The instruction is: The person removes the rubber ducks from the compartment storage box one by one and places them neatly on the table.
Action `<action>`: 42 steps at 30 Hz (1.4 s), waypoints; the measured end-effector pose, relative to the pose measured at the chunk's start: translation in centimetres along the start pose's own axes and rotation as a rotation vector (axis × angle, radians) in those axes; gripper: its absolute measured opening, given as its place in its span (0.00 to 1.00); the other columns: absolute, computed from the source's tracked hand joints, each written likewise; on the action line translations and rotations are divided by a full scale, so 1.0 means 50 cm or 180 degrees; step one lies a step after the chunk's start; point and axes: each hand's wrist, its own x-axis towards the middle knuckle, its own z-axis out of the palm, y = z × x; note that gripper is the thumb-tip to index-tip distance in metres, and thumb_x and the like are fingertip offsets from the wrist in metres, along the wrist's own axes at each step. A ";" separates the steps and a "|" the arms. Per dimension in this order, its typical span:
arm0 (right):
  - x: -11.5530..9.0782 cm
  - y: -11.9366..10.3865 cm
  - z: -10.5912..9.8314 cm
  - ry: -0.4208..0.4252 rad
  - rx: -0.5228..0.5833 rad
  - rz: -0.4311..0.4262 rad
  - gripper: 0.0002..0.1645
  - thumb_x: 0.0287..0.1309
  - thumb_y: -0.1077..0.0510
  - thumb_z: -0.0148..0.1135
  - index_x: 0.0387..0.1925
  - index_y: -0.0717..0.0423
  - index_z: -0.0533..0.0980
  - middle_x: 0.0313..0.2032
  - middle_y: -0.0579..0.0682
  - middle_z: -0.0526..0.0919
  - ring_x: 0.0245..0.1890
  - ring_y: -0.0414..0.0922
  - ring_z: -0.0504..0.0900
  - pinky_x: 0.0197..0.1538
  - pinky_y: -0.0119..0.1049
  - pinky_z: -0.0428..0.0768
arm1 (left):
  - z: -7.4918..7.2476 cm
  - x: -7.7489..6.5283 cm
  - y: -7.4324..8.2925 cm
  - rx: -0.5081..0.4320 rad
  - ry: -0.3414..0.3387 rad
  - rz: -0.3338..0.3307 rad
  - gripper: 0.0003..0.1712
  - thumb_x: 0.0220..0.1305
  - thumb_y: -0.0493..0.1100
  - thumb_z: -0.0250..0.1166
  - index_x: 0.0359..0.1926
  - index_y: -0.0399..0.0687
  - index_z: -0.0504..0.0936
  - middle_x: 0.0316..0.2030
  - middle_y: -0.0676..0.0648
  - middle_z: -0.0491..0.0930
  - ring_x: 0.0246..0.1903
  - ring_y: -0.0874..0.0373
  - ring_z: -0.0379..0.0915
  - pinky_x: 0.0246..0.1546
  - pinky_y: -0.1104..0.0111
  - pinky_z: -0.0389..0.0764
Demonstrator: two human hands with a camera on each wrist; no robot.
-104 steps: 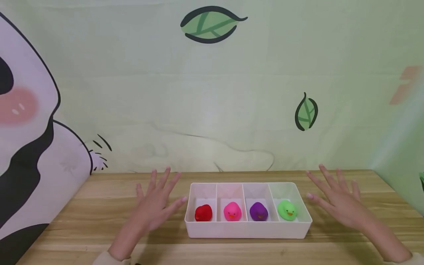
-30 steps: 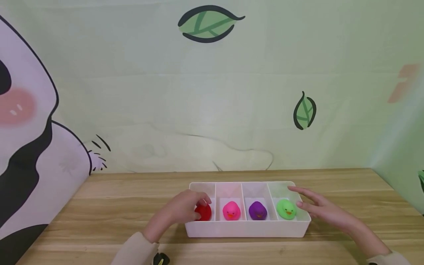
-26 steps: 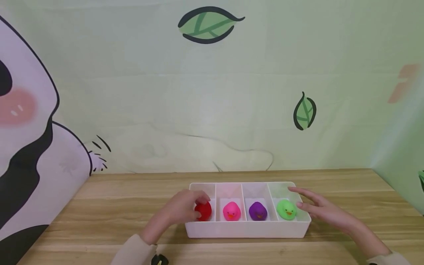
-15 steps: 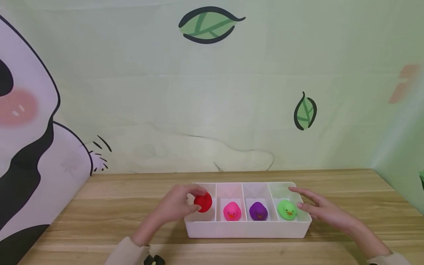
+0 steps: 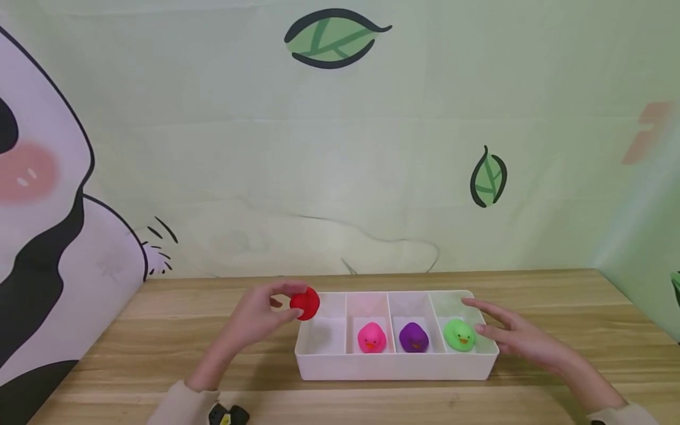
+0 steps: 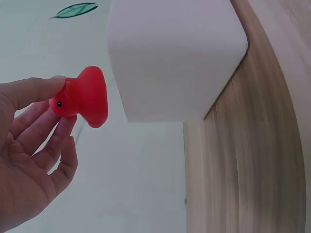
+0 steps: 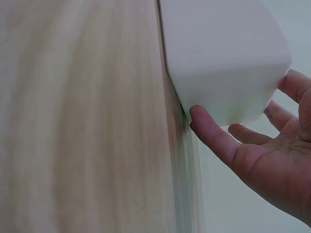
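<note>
Between thumb and fingertips my left hand [image 5: 255, 313] pinches a red rubber duck [image 5: 307, 304] above the left end of a white divided box [image 5: 393, 368]. The left wrist view shows the duck [image 6: 90, 97] tipped sideways, one black eye visible, its flat base facing the box wall [image 6: 165, 73]. At the box's right end, my right hand [image 5: 536, 342] has its thumb and index finger at the rim. Its other fingers, loosely extended, lie along the end wall [image 7: 228, 92] in the right wrist view. The leftmost compartment of the box shows a bare floor.
A pink duck [image 5: 372, 338], a purple duck [image 5: 414, 337] and a green duck [image 5: 460, 336] each sit in their own compartment. The box stands on a wooden table [image 5: 159, 330], before a pale green backdrop [image 5: 212, 147] printed with leaves and a panda.
My hands have come in from either side to the box. The left took the red duck out of the leftmost compartment and raised it leftward; the right has stayed at the box's end lately.
</note>
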 end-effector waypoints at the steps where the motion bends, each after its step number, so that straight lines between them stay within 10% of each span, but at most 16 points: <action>1: 0.000 0.000 0.000 -0.0003 0.0004 -0.0005 0.35 0.65 0.54 0.48 0.69 0.55 0.49 0.67 0.70 0.36 0.58 0.61 0.63 0.48 0.45 0.76 | -0.005 0.000 -0.005 -0.0025 0.0028 -0.0040 0.19 0.49 0.34 0.69 0.46 0.45 0.80 0.40 0.49 0.81 0.40 0.55 0.74 0.35 0.67 0.76; 26: -0.002 -0.007 0.001 0.0014 0.0045 0.0089 0.35 0.65 0.54 0.48 0.69 0.54 0.48 0.67 0.68 0.35 0.62 0.65 0.55 0.52 0.53 0.72 | -0.108 -0.011 -0.162 0.0070 0.0314 -0.0632 0.25 0.55 0.36 0.65 0.55 0.36 0.73 0.49 0.36 0.76 0.48 0.44 0.71 0.42 0.60 0.78; 42: -0.001 -0.003 -0.001 -0.0038 0.0085 0.0046 0.35 0.65 0.54 0.47 0.69 0.54 0.48 0.67 0.69 0.33 0.60 0.61 0.59 0.52 0.52 0.73 | -0.121 0.003 -0.238 0.0253 0.0158 -0.1010 0.24 0.55 0.32 0.62 0.54 0.30 0.72 0.49 0.32 0.75 0.49 0.40 0.71 0.46 0.56 0.75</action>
